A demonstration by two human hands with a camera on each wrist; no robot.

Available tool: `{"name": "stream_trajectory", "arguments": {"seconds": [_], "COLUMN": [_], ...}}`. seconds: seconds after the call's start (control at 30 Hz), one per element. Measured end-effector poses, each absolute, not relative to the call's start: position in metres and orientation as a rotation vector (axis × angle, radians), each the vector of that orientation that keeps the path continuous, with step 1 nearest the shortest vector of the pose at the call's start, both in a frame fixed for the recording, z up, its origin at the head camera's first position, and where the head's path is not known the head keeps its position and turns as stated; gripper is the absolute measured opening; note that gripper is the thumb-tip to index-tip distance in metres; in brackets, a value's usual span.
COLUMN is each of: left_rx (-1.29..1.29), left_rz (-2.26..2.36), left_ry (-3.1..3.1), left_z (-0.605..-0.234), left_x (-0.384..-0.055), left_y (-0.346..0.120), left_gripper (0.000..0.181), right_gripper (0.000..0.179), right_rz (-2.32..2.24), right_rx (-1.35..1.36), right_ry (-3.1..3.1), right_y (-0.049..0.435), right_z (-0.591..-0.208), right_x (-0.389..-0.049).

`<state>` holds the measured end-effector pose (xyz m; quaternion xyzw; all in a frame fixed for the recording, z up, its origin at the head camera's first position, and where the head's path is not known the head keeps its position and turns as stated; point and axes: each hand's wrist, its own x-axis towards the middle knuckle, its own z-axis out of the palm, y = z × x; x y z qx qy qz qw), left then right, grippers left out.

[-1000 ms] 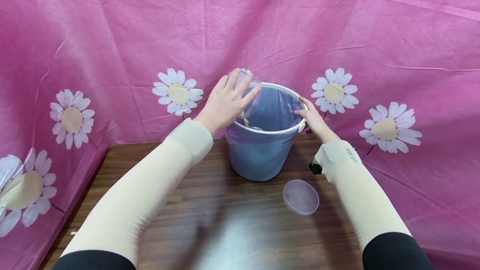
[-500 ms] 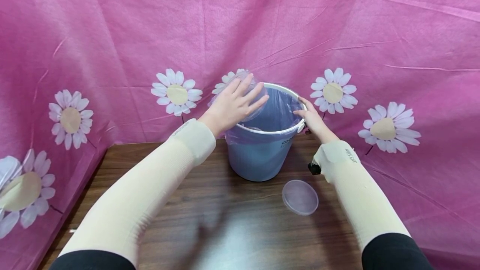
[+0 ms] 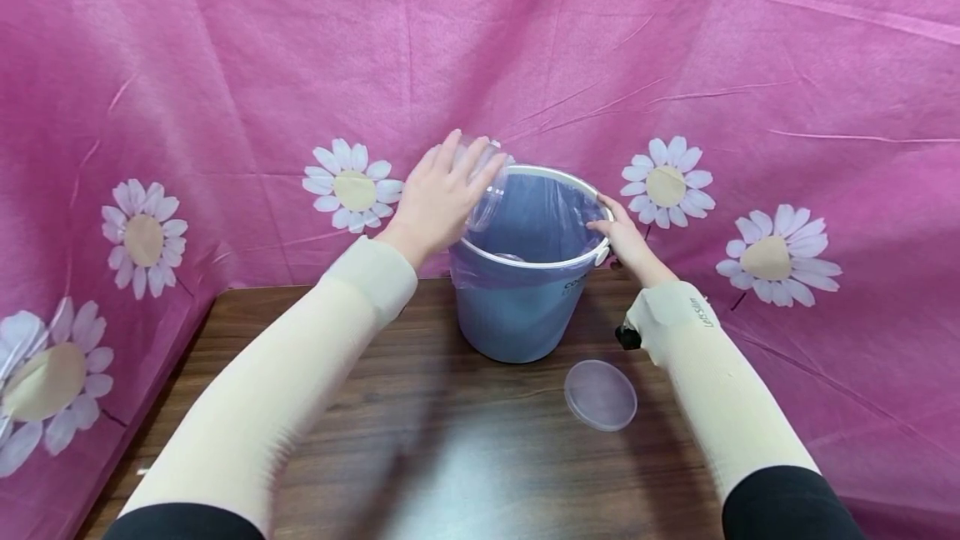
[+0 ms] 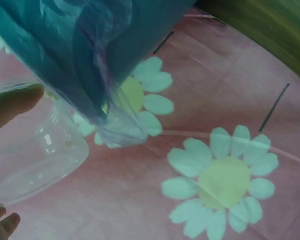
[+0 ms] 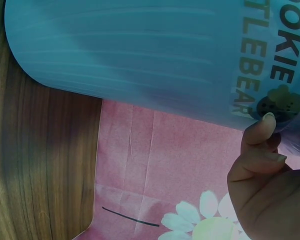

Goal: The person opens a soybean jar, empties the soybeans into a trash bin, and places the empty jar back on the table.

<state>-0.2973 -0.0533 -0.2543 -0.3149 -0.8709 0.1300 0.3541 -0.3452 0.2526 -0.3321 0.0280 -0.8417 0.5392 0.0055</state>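
Observation:
A blue trash bin (image 3: 517, 315) with a white rim and a clear bag liner (image 3: 577, 202) stands upright at the back of the table. My left hand (image 3: 435, 198) holds a clear plastic tub (image 3: 491, 198) tilted over the bin's left rim. In the left wrist view, thumb and fingers lie around the tub (image 4: 55, 150), and a few small specks cling to its wall. My right hand (image 3: 630, 244) grips the bin's right rim, its thumb over the inside. The right wrist view has its fingers against the bin's (image 5: 140, 55) printed side.
A round clear lid (image 3: 600, 395) lies flat on the wooden table (image 3: 465, 457), in front of the bin to the right. A pink cloth (image 3: 525, 40) with daisies hangs close behind and at both sides. A small white scrap lies at the table's left edge.
My left hand shifted slightly right with the tub, then back up and left, and the tub's tilt changed. Brownish bits at the tub's mouth have gone from sight. The right hand stays put.

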Motion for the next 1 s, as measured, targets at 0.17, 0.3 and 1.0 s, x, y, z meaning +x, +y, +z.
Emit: {"name": "stream_trajectory", "arguments": {"seconds": [0.17, 0.3, 1.0], "left_rx": [-0.731, -0.785, -1.080], "left_rz": [0.226, 0.217, 0.566], "left_ry": [-2.365, -2.208, -1.954], "left_z": [-0.252, -0.254, -0.259], "left_x": [-0.300, -0.302, -0.301], "left_y": [-0.065, -0.068, -0.052], "left_gripper": [0.082, 0.071, 0.063], "right_gripper": [0.070, 0.070, 0.069], "right_rz": [1.678, 1.670, 1.794], "right_rx": [0.091, 0.092, 0.086], "right_ry": [-2.637, -2.640, -2.614], "right_y": [0.253, 0.253, 0.246], "right_z": [-0.332, -0.331, -0.317], "right_x": [-0.345, -0.346, -0.333]}}
